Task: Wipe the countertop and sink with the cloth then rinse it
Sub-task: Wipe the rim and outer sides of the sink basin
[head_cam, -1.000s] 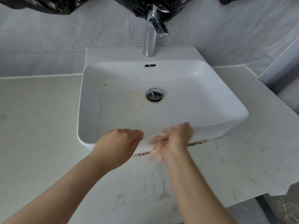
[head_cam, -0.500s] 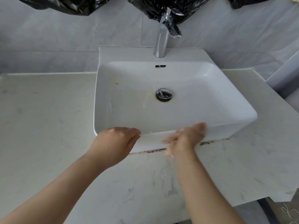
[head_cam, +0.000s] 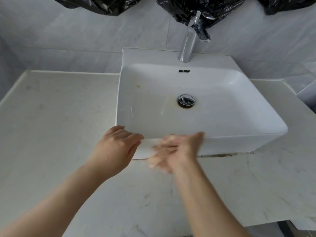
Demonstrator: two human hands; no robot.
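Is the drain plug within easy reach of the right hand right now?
Probably yes: the right hand is at the front rim of the sink, and nothing lies between it and the drain plug.

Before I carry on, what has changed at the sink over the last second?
Both hands have shifted left along the front of the sink. The left hand, fingers curled at the near rim, now sits by the left front corner; the blurred right hand followed. The view swung left too. Nothing visibly taken or let go; no cloth shows. Faucet, drain and countertop unchanged.
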